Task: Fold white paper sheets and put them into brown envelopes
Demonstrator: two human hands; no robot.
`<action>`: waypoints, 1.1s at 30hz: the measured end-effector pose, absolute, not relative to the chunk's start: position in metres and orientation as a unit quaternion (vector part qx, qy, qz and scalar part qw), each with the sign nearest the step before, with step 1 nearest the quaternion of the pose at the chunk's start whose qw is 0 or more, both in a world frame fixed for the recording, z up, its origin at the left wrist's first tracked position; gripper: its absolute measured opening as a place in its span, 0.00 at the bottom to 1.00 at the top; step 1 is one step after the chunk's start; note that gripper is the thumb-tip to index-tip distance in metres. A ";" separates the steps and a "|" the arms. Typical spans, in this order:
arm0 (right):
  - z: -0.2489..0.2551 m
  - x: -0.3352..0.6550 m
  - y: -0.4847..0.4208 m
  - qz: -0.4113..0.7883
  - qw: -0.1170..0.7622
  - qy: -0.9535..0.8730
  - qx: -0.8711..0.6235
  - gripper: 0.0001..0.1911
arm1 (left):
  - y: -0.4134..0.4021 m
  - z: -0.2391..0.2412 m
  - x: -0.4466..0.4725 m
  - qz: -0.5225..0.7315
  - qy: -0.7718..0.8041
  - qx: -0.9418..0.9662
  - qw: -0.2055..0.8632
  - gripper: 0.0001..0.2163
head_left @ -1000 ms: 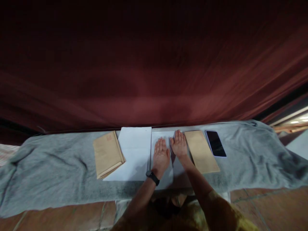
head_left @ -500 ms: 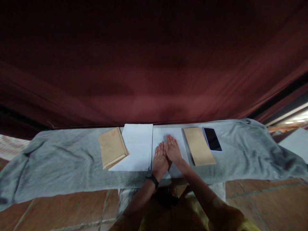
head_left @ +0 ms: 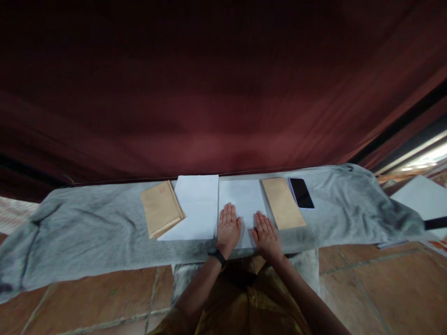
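Observation:
A sheet of white paper point(head_left: 241, 193) lies flat in front of me, its lower part partly covered by my hands. My left hand point(head_left: 228, 228), with a dark band on the wrist, rests palm down on the sheet's left side, fingers stretched out. On its lower right side lies my right hand point(head_left: 267, 236), also flat, fingers extended and the thumb apart. Left of this sheet is a stack of white paper point(head_left: 197, 209). Just right of it a brown envelope point(head_left: 283, 203) lies at a slant.
Several brown envelopes point(head_left: 161, 209) overlap the left paper's edge. A phone point(head_left: 302, 193) with a dark screen lies beyond the right envelope. Grey cloth point(head_left: 101, 228) covers the long narrow surface. A dark red curtain point(head_left: 209, 116) hangs behind; floor tiles point(head_left: 104, 298) show below.
My hands were close together on the middle of the sheet. They have moved apart, the right one going right and toward me. The view has shifted slightly.

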State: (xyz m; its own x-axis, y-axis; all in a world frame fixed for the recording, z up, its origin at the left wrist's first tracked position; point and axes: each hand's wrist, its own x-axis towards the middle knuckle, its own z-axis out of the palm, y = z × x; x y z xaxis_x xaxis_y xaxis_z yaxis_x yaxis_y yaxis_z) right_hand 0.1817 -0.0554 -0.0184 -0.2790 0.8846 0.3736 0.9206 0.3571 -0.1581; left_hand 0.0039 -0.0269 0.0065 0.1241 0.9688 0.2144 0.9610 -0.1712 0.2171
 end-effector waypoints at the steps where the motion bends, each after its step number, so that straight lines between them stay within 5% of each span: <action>1: -0.018 0.183 -0.057 -0.045 0.202 -0.797 -0.567 0.31 | -0.032 0.008 0.005 0.153 0.640 0.753 0.013 0.26; 9: -0.007 0.173 -0.073 -0.025 0.190 -0.816 -0.546 0.29 | -0.095 0.014 0.004 0.109 0.554 0.825 0.014 0.26; 33: -0.005 0.204 -0.090 0.010 0.171 -0.890 -0.422 0.32 | -0.106 0.010 -0.001 0.105 0.617 0.780 -0.026 0.27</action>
